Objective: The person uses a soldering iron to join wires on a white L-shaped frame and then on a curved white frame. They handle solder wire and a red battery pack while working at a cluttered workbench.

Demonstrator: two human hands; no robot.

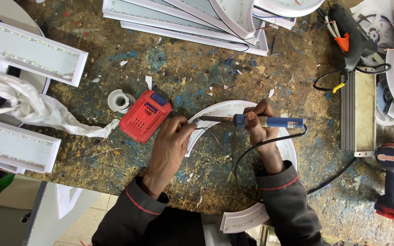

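A workshop. The bench (197,182) is scarred and paint-stained. A drill (392,177), solder spool (120,100) and lit letter shells (28,52) lie along its edges.

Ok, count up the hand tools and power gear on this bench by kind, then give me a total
Soldering iron, held in the right hand: 1
Cordless drill: 1
Glue gun: 1
Red battery pack, beside the left hand: 1
Solder spool: 1
Total: 5

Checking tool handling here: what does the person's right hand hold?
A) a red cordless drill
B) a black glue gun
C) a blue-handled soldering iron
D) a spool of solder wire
C: the right hand grips the blue-handled soldering iron, tip pointing toward the left hand.
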